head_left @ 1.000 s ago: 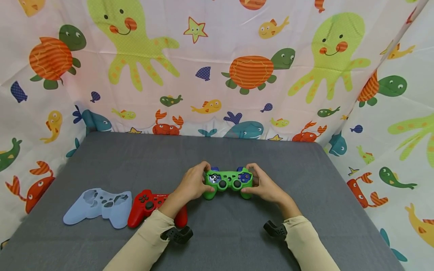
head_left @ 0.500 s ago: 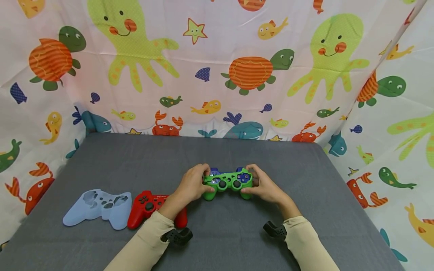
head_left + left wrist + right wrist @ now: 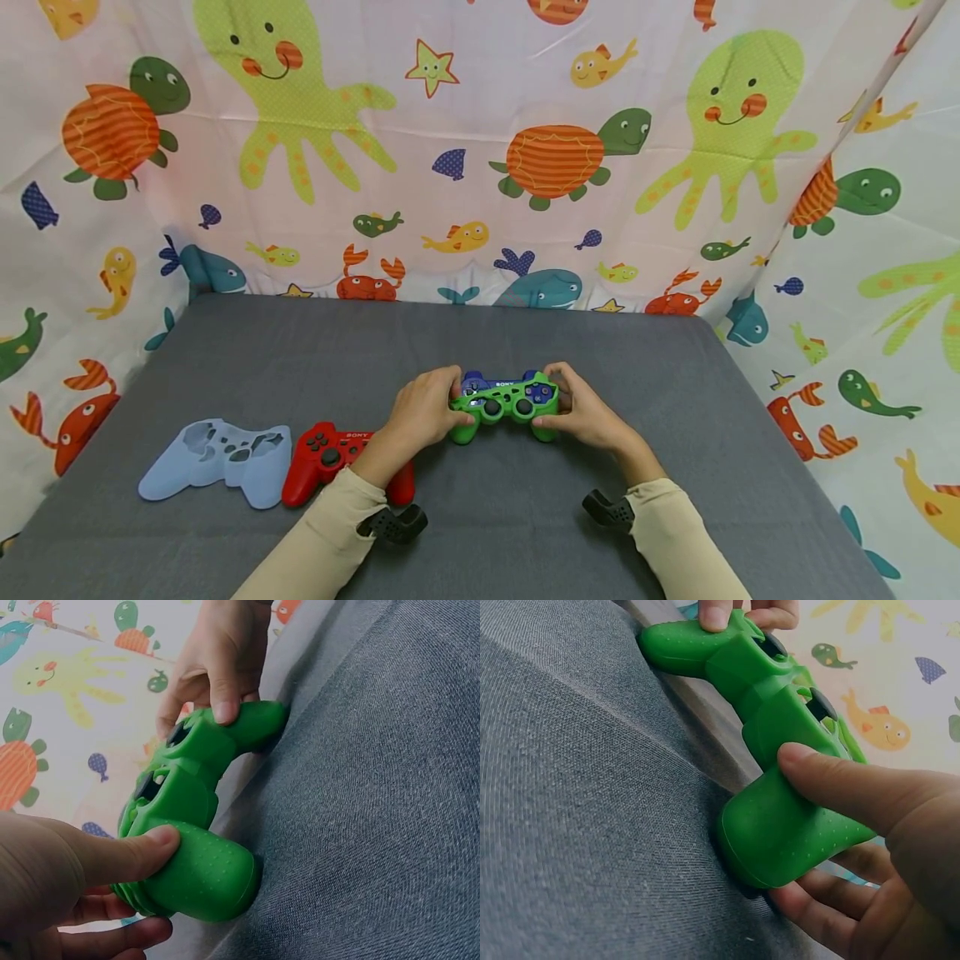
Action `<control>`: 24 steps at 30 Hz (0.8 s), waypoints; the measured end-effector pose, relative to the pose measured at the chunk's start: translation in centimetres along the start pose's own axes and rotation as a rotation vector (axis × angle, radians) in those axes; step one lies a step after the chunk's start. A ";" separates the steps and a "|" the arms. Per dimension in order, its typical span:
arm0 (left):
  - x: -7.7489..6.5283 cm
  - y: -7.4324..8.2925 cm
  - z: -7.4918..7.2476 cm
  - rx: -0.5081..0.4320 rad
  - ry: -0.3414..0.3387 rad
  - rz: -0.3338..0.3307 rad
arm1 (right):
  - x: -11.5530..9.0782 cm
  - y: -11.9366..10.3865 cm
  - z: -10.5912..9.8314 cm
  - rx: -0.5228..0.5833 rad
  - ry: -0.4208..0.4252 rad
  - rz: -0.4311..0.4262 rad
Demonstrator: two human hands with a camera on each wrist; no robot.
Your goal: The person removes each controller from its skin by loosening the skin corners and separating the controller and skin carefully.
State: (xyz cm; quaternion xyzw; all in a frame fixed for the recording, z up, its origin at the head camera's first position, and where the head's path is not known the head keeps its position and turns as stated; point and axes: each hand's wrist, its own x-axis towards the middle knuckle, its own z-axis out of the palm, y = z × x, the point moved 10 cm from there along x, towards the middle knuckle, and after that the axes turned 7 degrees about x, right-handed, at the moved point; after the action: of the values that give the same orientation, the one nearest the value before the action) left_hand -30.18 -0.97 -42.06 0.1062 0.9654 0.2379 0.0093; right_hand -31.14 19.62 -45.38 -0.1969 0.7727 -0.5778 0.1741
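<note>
At the middle of the table, a dark blue game controller (image 3: 480, 384) sits in a green silicone cover (image 3: 507, 416). Along its far edge the blue body and the SONY lettering show above the cover's rim. My left hand (image 3: 422, 408) grips the left end, thumb on the dotted green handle and fingers beneath, as the left wrist view shows. The right end is held by my right hand (image 3: 592, 414), its thumb on the green cover (image 3: 772, 817). Both handles are covered, their ends close to the cloth.
Left of my hands lies a red game controller (image 3: 303, 477), partly hidden by the left forearm. A light blue controller cover (image 3: 255, 483) lies beside it. Grey cloth covers the table (image 3: 510, 533); a printed curtain (image 3: 465, 100) stands behind and at the sides.
The cover's far rim has slipped down toward me, baring the SONY lettering and more blue at the upper left. My left fingers have shifted slightly; the right hand stays in place.
</note>
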 end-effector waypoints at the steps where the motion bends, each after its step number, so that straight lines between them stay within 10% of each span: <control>1: 0.0 0.0 0.0 0.000 -0.004 -0.003 | 0.0 0.0 -0.1 -0.004 0.005 -0.007; 15: 0.0 0.7 -0.1 -0.005 -0.025 0.022 | -0.3 -0.4 -0.5 -0.010 0.013 -0.040; 24: -0.1 0.0 0.0 0.002 -0.012 -0.001 | -0.3 -0.3 -1.7 -0.237 0.194 -0.029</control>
State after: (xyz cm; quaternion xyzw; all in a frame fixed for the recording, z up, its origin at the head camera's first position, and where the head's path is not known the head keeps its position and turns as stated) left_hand -30.10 -1.01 -42.05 0.1071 0.9656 0.2366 0.0149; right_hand -31.67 21.08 -44.60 -0.1705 0.8457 -0.5014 0.0657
